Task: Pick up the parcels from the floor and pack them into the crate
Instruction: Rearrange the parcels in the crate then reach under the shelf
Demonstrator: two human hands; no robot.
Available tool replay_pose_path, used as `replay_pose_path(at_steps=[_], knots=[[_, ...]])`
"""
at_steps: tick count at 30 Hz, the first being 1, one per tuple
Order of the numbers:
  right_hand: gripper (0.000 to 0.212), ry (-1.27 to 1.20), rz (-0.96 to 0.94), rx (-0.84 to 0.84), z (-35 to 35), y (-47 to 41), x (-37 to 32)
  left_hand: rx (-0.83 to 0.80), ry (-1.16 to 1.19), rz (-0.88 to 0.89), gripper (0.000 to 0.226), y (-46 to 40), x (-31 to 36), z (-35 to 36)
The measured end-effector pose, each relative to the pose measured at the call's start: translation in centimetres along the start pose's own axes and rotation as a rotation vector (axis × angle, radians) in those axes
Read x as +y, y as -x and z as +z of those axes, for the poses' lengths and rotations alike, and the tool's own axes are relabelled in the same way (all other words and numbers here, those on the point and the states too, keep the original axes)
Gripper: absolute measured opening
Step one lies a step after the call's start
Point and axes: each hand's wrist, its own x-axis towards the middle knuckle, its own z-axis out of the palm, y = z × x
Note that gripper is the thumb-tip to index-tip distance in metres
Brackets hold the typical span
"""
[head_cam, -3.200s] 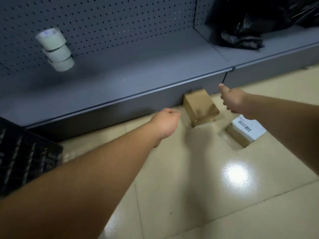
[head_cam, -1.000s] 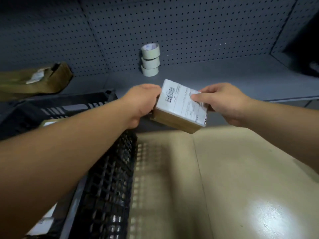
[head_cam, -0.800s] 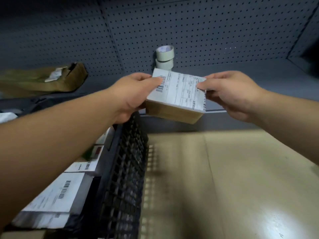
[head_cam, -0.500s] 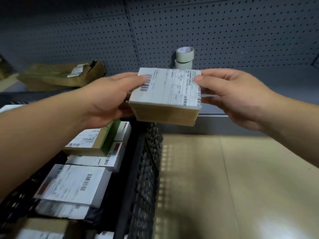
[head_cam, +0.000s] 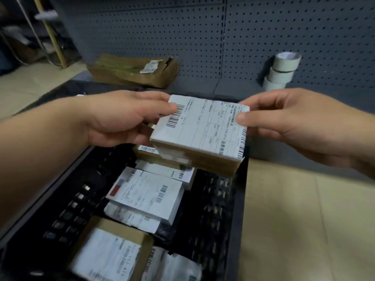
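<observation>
A small brown parcel (head_cam: 200, 132) with a white shipping label on top hangs over the far right part of the black crate (head_cam: 239, 209). My left hand (head_cam: 123, 118) grips its left end, thumb on the barcode. My right hand (head_cam: 288, 120) pinches its right end, thumb on the label. Inside the crate lie several labelled parcels (head_cam: 148, 195), stacked and overlapping, with a brown box (head_cam: 113, 254) nearest me.
A grey pegboard shelf unit (head_cam: 203, 41) stands behind the crate. On its base shelf lie a flattened brown cardboard package (head_cam: 132, 72) and three stacked tape rolls (head_cam: 282, 72). Beige tiled floor (head_cam: 304, 220) runs to the right of the crate.
Both hands have carried the parcel from the floor area leftward until it is above the crate. The view has swung left and down, showing the crate's contents.
</observation>
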Motion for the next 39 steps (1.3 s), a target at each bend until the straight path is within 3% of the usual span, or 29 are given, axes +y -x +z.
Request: replay_pose_path(at_steps=[5,10,14,17,22,26,32,39], knots=[[0.049,0.425,0.082,-0.165,3.1,-1.8,-2.2,-0.053,0.036,-0.1,0.052,0.7,-3.4,-2.9],[0.032,0.753,0.2,-0.418,6.6,-3.0,-3.1,-0.192,0.062,-0.241,0.043,0.8,-7.0,-2.9],[0.042,0.947,0.275,-0.673,10.0,-3.2,-3.3,-0.27,-0.007,-0.325,0.031,0.7,-9.1,-2.5],[0.054,1.118,0.261,-0.797,12.3,-3.0,-2.5,-0.356,-0.07,-0.384,0.034,0.5,-10.2,-1.8],[0.047,1.095,0.309,-1.005,14.6,-2.0,-0.7,-0.472,-0.2,-0.428,0.037,0.3,-12.1,-0.3],[0.044,1.111,0.31,-1.08,15.6,-1.7,0.6,-0.54,-0.302,-0.394,0.039,0.5,-11.9,0.5],[0.035,1.145,0.235,-1.128,16.6,-1.0,1.5,-0.618,-0.862,-0.25,0.035,1.0,-12.8,2.0],[0.036,1.248,0.132,-1.206,18.9,-0.6,2.5,-0.623,-1.185,-0.169,0.039,1.5,-13.1,3.0]])
